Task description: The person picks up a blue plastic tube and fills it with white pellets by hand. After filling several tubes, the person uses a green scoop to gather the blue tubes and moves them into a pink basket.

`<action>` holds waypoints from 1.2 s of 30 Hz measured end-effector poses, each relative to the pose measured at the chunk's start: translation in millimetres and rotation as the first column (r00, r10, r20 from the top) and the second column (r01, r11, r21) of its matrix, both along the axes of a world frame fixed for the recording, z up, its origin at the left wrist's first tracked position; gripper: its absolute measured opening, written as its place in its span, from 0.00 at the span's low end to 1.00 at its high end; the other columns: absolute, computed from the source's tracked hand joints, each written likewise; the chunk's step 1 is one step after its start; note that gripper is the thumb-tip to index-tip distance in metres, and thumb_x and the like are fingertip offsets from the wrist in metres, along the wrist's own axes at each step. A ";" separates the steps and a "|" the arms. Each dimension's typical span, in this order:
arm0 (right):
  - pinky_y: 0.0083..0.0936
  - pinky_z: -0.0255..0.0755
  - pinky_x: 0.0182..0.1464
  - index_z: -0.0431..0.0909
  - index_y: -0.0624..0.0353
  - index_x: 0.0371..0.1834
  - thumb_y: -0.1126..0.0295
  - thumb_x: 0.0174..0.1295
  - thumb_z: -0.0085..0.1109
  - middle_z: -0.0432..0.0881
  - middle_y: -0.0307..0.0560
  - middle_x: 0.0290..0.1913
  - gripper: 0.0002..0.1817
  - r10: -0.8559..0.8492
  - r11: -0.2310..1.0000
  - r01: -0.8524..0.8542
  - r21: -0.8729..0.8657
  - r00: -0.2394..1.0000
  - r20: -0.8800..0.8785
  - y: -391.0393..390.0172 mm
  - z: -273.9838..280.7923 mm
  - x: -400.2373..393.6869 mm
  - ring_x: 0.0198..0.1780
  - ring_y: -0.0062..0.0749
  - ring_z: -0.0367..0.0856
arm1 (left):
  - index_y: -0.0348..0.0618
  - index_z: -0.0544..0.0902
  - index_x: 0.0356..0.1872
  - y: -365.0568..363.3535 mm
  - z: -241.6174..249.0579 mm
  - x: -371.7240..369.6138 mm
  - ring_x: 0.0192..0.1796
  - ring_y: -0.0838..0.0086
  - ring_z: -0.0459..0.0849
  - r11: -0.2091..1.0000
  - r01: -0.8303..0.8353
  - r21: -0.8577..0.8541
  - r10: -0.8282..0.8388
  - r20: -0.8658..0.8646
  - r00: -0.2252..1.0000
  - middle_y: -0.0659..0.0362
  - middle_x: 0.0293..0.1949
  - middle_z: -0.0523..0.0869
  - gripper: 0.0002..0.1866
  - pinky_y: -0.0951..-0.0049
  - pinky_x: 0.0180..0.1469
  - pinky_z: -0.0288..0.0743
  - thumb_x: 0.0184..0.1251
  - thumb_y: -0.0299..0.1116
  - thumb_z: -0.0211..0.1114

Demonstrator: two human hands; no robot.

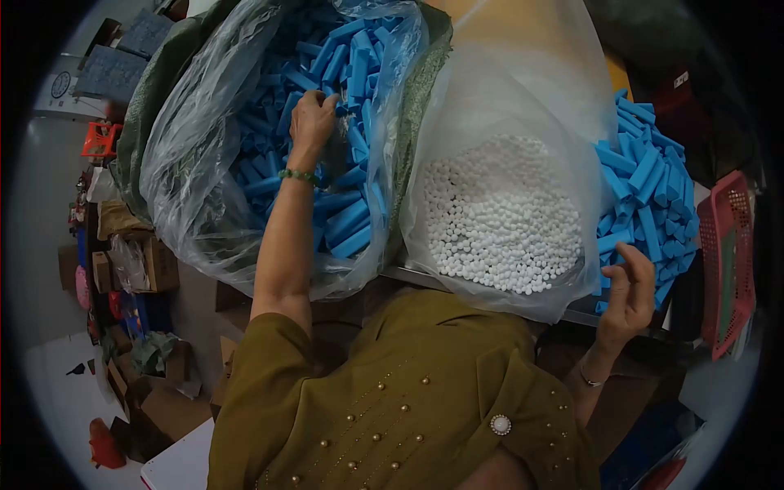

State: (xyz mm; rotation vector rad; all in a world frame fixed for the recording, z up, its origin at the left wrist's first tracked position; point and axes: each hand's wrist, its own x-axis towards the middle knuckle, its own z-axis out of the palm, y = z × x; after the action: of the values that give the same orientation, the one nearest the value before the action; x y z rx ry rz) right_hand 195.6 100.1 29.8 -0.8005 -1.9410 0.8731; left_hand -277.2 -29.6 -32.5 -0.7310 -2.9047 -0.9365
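My left hand [313,122] reaches into a large bag lined with clear plastic [200,155], over a heap of blue sticks, foam-like and prism-shaped [347,220]. Its fingers are curled together, and what they hold, if anything, is hidden. A green bead bracelet [299,175] circles that wrist. On the right, my right hand [627,298] is beside a second pile of the same blue sticks [649,184]. Those fingers are bent but apart, close to the nearest sticks, with nothing visible between them. Between my hands lies a clear bag of small white balls [506,216].
A pink perforated basket [727,261] stands at the far right, past the pile. The metal table edge [416,278] runs just in front of my body. Cardboard boxes [159,265] and other clutter lie on the left, below a red crate [100,139].
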 end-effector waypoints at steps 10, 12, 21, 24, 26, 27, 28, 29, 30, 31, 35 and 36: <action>0.24 0.73 0.38 0.81 0.65 0.47 0.83 0.58 0.61 0.82 0.50 0.45 0.13 0.136 0.991 -0.134 -0.022 0.982 0.130 -25.1 -1.6 -21.8 0.38 0.33 0.79 | 0.36 0.75 0.52 6.8 -2.4 -6.0 0.50 0.47 0.84 0.953 -0.086 -0.290 0.081 -0.029 0.996 0.44 0.46 0.86 0.24 0.56 0.54 0.76 0.55 0.36 0.67; 0.24 0.74 0.37 0.81 0.65 0.46 0.84 0.57 0.61 0.82 0.50 0.45 0.13 0.166 0.985 -0.159 -0.065 0.980 0.114 -26.6 -3.8 -24.8 0.37 0.33 0.79 | 0.37 0.76 0.52 -1.7 4.7 5.7 0.52 0.48 0.83 0.962 -0.014 -0.274 0.018 0.014 1.000 0.45 0.47 0.85 0.23 0.56 0.56 0.75 0.55 0.34 0.65; 0.25 0.76 0.40 0.81 0.64 0.44 0.84 0.56 0.62 0.83 0.51 0.42 0.12 0.283 0.958 -0.285 0.007 0.952 0.115 -33.9 -2.6 -43.1 0.39 0.38 0.82 | 0.43 0.80 0.57 0.7 -8.7 11.8 0.58 0.50 0.77 0.915 0.251 -0.316 -0.285 -0.064 0.957 0.47 0.55 0.77 0.25 0.55 0.61 0.72 0.55 0.22 0.58; 0.26 0.76 0.41 0.81 0.64 0.44 0.84 0.55 0.62 0.83 0.51 0.42 0.13 0.282 0.959 -0.279 -0.043 0.951 0.129 -34.9 -6.6 -35.7 0.40 0.39 0.83 | 0.45 0.83 0.53 -9.2 -16.5 5.3 0.57 0.50 0.77 0.900 0.302 -0.315 -0.333 -0.047 0.942 0.48 0.53 0.78 0.22 0.56 0.59 0.74 0.54 0.21 0.59; 0.27 0.76 0.41 0.81 0.64 0.44 0.84 0.55 0.62 0.83 0.51 0.41 0.13 0.292 0.956 -0.286 -0.066 0.949 0.121 -33.6 -11.0 -32.3 0.40 0.39 0.83 | 0.45 0.84 0.50 -15.9 -18.4 6.6 0.56 0.51 0.78 0.890 0.314 -0.329 -0.348 -0.048 0.936 0.48 0.52 0.78 0.21 0.57 0.58 0.75 0.54 0.21 0.59; 0.27 0.76 0.41 0.81 0.63 0.44 0.84 0.55 0.62 0.83 0.51 0.41 0.13 0.304 0.951 -0.295 -0.089 0.946 0.112 -33.2 -12.3 -32.1 0.40 0.39 0.83 | 0.45 0.85 0.48 -19.1 -17.4 7.8 0.54 0.52 0.79 0.887 0.314 -0.338 -0.352 -0.056 0.934 0.49 0.51 0.79 0.19 0.57 0.56 0.75 0.54 0.21 0.60; 0.27 0.76 0.41 0.81 0.63 0.44 0.84 0.55 0.62 0.83 0.51 0.41 0.13 0.311 0.949 -0.302 -0.091 0.944 0.111 -33.2 -11.6 -33.7 0.40 0.39 0.83 | 0.44 0.86 0.45 -23.0 -16.3 9.0 0.53 0.53 0.80 0.884 0.313 -0.347 -0.355 -0.063 0.933 0.50 0.50 0.79 0.17 0.57 0.54 0.76 0.54 0.20 0.60; 0.27 0.76 0.40 0.81 0.63 0.44 0.84 0.55 0.62 0.83 0.51 0.41 0.13 0.334 0.941 -0.324 -0.100 0.936 0.108 -32.8 -9.3 -36.2 0.39 0.39 0.83 | 0.44 0.86 0.45 -26.1 -14.8 10.0 0.53 0.53 0.80 0.884 0.309 -0.350 -0.351 -0.062 0.934 0.50 0.50 0.79 0.17 0.57 0.54 0.76 0.54 0.20 0.60; 0.27 0.76 0.40 0.81 0.63 0.44 0.84 0.55 0.62 0.83 0.51 0.41 0.13 0.353 0.933 -0.343 -0.107 0.930 0.105 -32.2 -7.0 -38.6 0.39 0.39 0.83 | 0.44 0.87 0.43 -26.3 -9.7 12.4 0.50 0.53 0.81 0.915 0.264 -0.304 -0.310 -0.113 0.944 0.51 0.47 0.81 0.14 0.58 0.52 0.77 0.55 0.21 0.62; 0.27 0.76 0.40 0.81 0.63 0.44 0.84 0.55 0.62 0.83 0.51 0.41 0.13 0.348 0.935 -0.337 -0.107 0.932 0.105 -31.9 -5.3 -40.8 0.39 0.39 0.83 | 0.43 0.87 0.40 -24.8 -4.5 14.5 0.46 0.54 0.82 0.941 0.225 -0.254 -0.270 -0.161 0.949 0.51 0.45 0.82 0.11 0.59 0.50 0.78 0.56 0.22 0.63; 0.26 0.76 0.39 0.81 0.63 0.45 0.84 0.55 0.63 0.83 0.51 0.43 0.14 0.378 0.922 -0.368 -0.121 0.923 0.072 -29.9 -2.9 -44.1 0.39 0.38 0.82 | 0.39 0.85 0.40 -41.3 63.2 46.0 0.35 0.70 0.82 0.941 0.283 0.187 -0.293 0.033 0.955 0.56 0.39 0.83 0.08 0.72 0.40 0.76 0.60 0.27 0.66; 0.26 0.76 0.39 0.81 0.63 0.46 0.84 0.54 0.63 0.82 0.51 0.44 0.15 0.386 0.917 -0.375 -0.135 0.920 0.066 -29.6 -3.5 -43.0 0.39 0.38 0.82 | 0.38 0.85 0.39 -45.6 87.8 63.2 0.33 0.75 0.80 0.914 0.242 0.327 -0.323 0.223 0.920 0.58 0.38 0.83 0.07 0.76 0.37 0.74 0.61 0.28 0.67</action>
State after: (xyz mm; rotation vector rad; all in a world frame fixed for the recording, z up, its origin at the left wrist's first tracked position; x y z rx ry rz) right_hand 152.6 70.4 26.3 -0.5409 -2.1832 1.2130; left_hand -214.0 -75.1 55.3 -1.0991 -2.8182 -1.5781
